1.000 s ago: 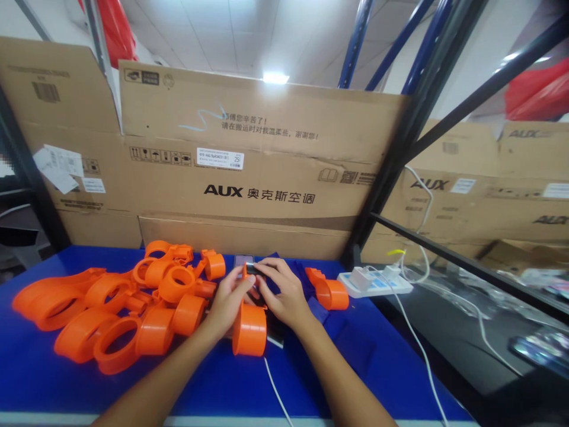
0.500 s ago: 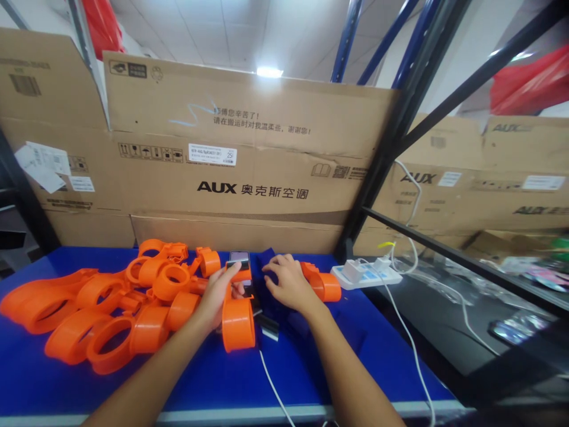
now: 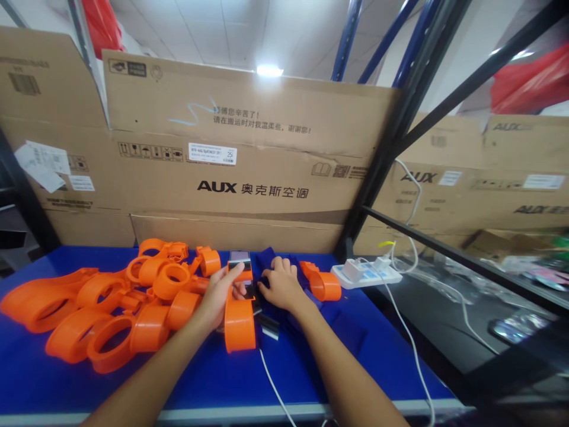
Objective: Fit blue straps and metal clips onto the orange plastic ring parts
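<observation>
My left hand [image 3: 219, 293] is closed around an orange plastic tape dispenser [image 3: 240, 325], its ring hanging toward me. The thumb presses on the dispenser's upper end, where a black strip shows. My right hand [image 3: 284, 287] rests over a dark blue, crumpled-looking pile [image 3: 269, 258], fingers bent down and the thumb a little apart; the fingertips are partly hidden. Between the hands lies a black piece with a shiny edge [image 3: 269, 327]. Behind the left hand is a phone-like device [image 3: 240, 256]. Just right of my right hand sits another orange dispenser [image 3: 326, 286].
Several orange dispensers [image 3: 153, 326] are heaped on the left of the blue table [image 3: 200, 391]. A white power strip [image 3: 367, 274] with plugs and cables lies at the right edge. A cardboard wall [image 3: 249, 219] stands behind, beside a black rack post [image 3: 377, 178].
My right hand has left the dispenser in my left hand, moved right, and lowered its fingers into the dark blue pile. The left hand keeps hold of the dispenser. The view has shifted slightly right.
</observation>
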Motion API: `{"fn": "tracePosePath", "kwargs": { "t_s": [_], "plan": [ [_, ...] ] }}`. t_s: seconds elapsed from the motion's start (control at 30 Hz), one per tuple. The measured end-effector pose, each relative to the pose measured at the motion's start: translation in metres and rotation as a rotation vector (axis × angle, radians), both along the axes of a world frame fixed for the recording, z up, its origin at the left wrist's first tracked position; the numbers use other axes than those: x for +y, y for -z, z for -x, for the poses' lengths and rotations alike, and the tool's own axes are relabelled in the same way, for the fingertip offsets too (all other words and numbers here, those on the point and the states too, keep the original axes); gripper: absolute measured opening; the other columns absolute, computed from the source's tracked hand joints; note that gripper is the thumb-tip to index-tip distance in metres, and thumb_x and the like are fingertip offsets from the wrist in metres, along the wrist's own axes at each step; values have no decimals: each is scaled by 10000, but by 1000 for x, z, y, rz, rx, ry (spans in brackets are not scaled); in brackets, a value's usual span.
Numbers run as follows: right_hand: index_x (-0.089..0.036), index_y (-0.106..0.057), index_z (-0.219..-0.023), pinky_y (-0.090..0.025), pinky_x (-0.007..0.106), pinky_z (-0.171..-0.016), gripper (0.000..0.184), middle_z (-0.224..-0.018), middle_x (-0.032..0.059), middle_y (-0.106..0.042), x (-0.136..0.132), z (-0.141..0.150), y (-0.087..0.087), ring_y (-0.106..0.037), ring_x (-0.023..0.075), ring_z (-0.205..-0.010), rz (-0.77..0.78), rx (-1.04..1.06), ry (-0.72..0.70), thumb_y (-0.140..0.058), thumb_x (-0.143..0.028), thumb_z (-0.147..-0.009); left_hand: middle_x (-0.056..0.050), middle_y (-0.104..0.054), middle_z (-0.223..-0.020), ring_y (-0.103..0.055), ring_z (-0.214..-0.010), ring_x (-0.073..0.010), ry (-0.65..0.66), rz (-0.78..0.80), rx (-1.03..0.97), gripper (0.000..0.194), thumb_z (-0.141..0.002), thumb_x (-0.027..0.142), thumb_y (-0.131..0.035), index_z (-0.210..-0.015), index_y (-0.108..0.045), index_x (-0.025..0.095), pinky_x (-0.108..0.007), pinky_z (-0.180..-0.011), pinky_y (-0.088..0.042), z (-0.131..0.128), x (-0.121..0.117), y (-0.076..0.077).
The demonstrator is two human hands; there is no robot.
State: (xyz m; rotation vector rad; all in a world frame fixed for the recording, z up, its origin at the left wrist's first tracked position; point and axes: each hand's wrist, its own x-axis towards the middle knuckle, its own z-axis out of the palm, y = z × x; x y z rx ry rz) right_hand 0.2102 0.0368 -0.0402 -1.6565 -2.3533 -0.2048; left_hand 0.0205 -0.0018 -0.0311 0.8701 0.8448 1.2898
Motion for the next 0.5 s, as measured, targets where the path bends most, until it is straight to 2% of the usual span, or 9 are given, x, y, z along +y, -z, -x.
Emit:
{"fn": "tracePosePath", "kwargs": {
  "t_s": [0.13, 0.23, 0.37, 0.5],
  "plan": [
    [-196, -741, -1011, -355, 487, -877, 293, -1178, 173, -507, -1, 1, 0, -418, 345, -1072, -54, 19, 19, -638, -447, -900, -13, -635, -556, -548, -417, -102, 5, -6, -24, 447, -690, 546, -830, -721, -594, 167, -206, -430, -403, 0, 1, 2],
    [-200, -734, -995, -369, 497, -878, 297, -1184, 172, -532, -2, -2, -5, -440, 349, -1076, -120, 112, 21, -646, -464, -893, 0, -639, -571, -557, -428, -103, -6, -27, -22, 400, -676, 465, -861, -781, -611, 171, -210, -451, -418, 0, 2, 3],
    [-211, -699, -1003, -421, 470, -875, 266, -1076, 127, -635, -3, -6, -16, -532, 310, -1017, -229, 465, -39, -622, -447, -908, -4, -641, -580, -573, -451, -111, -26, -56, 19, 352, -689, 413, -848, -770, -607, 170, -217, -471, -430, 0, 3, 7],
    [-200, -650, -946, -490, 337, -701, 272, -828, 46, -668, -5, -1, -21, -598, 211, -756, -173, 904, -238, -578, -462, -939, -11, -647, -584, -582, -467, -119, -50, -74, 52, 314, -705, 398, -822, -783, -619, 170, -217, -477, -431, 0, 5, 11]
  ]
}}
